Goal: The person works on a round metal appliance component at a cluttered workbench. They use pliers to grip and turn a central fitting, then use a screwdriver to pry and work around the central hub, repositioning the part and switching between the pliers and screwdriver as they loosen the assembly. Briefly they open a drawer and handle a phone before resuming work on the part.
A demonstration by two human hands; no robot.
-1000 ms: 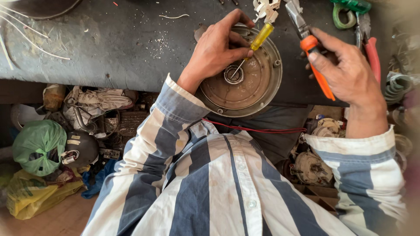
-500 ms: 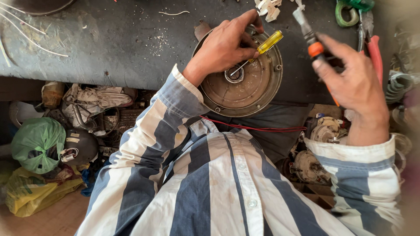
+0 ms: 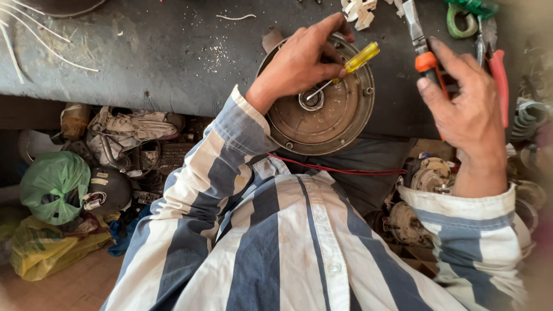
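Observation:
A round brown metal motor housing (image 3: 331,121) lies on the dark workbench (image 3: 144,57) at its near edge. My left hand (image 3: 299,63) rests on the housing's upper left and pinches a yellow-handled screwdriver (image 3: 360,57), whose thin shaft slants down into the centre hub. To the right of the housing, my right hand (image 3: 469,118) grips orange-handled pliers (image 3: 427,60), their metal jaws pointing away from me. Red-handled pliers (image 3: 500,80) lie just beyond that hand.
A red wire (image 3: 334,170) runs below the housing across my lap. Motor parts (image 3: 429,175) sit at the lower right. Under the bench at the left are a green bag (image 3: 55,184), a yellow bag (image 3: 40,250) and rags. White wires (image 3: 34,40) lie at the bench's far left.
My right hand has lifted the orange-handled pliers away from the housing, toward the bench's far side. The screwdriver handle has tipped lower and to the right in my left hand.

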